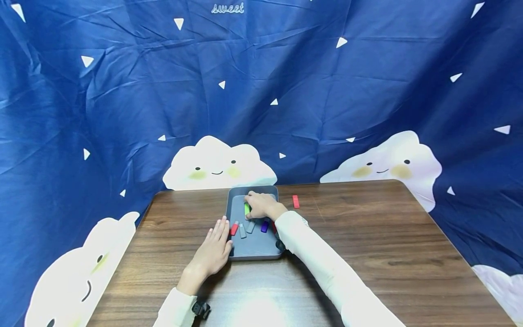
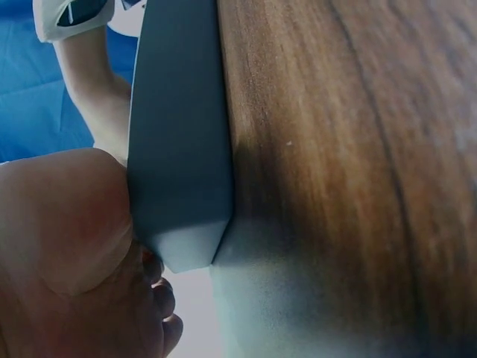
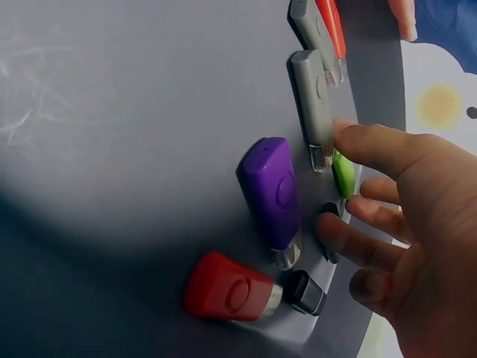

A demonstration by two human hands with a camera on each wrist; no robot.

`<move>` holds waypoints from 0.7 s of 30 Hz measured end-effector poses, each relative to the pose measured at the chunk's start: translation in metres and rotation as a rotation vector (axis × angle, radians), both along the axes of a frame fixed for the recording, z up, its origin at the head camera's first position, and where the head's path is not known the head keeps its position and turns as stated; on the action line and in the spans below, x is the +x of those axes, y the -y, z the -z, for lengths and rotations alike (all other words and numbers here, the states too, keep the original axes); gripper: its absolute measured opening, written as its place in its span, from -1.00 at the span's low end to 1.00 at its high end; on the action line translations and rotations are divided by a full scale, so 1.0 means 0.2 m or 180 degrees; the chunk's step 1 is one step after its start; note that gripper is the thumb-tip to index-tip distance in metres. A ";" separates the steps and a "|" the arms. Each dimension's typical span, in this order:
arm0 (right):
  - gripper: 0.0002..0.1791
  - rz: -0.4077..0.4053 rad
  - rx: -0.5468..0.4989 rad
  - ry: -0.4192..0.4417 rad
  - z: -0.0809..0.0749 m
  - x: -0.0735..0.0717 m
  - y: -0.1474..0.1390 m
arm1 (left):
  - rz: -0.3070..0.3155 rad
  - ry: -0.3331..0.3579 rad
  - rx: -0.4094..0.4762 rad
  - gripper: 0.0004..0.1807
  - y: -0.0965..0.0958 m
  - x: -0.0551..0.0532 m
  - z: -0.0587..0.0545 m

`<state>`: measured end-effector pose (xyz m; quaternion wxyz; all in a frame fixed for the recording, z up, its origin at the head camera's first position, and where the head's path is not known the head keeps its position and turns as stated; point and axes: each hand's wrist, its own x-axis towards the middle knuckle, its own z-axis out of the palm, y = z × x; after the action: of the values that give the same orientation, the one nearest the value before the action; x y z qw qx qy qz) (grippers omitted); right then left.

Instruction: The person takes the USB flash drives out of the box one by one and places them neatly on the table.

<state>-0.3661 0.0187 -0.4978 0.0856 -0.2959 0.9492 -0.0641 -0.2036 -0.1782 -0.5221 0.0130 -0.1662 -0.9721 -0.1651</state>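
A shallow grey tray [image 1: 253, 250] on the table holds several USB flash drives. Inside it, my right hand [image 1: 261, 205] has thumb and fingertips at opposite ends of a green flash drive [image 1: 247, 209], pinching it. By these fingers, in the right wrist view, lie a grey flash drive [image 3: 311, 97], a purple one [image 3: 272, 190] and a small black piece [image 3: 304, 292]. A red flash drive [image 3: 227, 289] lies close to that black piece. With fingers extended, my left hand [image 1: 213, 247] rests against the tray's left side; its palm touches the tray wall [image 2: 179, 134] in the left wrist view.
Outside the tray, a red flat piece [image 1: 296, 201] lies on the wooden table [image 1: 367, 240], right of the far corner. Another red flash drive [image 1: 234, 228] is near the tray's left wall. A blue cloth [image 1: 286, 68] with clouds hangs behind the table.
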 end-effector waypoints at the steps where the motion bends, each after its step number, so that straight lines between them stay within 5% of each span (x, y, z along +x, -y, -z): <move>1: -0.27 -0.0005 0.0010 -0.0003 0.00 0.00 0.00 | 0.0002 0.0010 0.0000 -0.33 0.00 0.00 -0.01; 17: -0.41 -0.0025 0.0049 -0.0031 0.02 0.00 0.00 | 0.0040 -0.0072 0.0149 -0.33 0.00 0.00 0.02; 21: -0.40 -0.0034 0.0047 -0.0041 0.03 0.00 0.01 | -0.0010 0.0001 -0.0002 -0.33 0.00 0.00 0.01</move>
<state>-0.3664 0.0177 -0.5029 0.0820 -0.3007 0.9486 -0.0548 -0.2033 -0.1783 -0.5244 0.0130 -0.1646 -0.9724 -0.1648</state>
